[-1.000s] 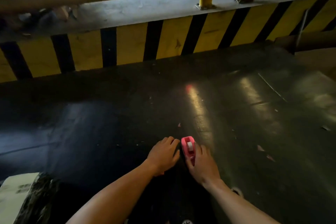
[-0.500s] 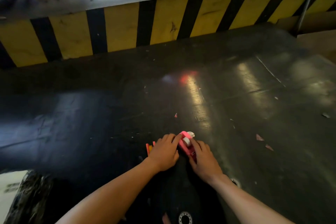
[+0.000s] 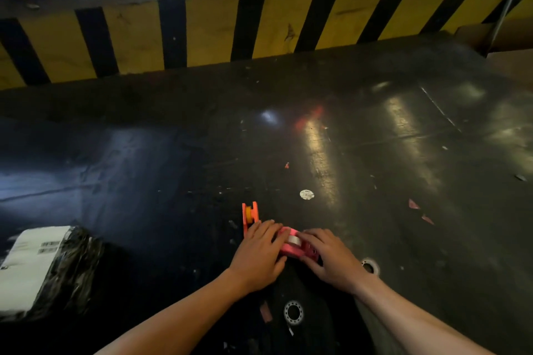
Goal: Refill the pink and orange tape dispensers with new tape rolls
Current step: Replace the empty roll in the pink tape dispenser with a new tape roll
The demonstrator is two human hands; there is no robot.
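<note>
The pink tape dispenser lies low on the dark floor between my hands, with a white tape roll showing in its top. My left hand grips its left side and my right hand grips its right side, fingers over the roll. The orange tape dispenser stands upright on the floor just beyond my left hand, untouched. A small white round piece lies on the floor further out. Two tape rolls, one near my forearms and one by my right wrist, lie flat.
A wrapped parcel with a white label sits at the lower left. A yellow and black striped kerb closes off the far side. Small pink scraps dot the dark floor on the right.
The view has tilted down. The pink dispenser has turned from upright to lying sideways between my hands. The orange dispenser and a small white round piece on the floor have come into sight.
</note>
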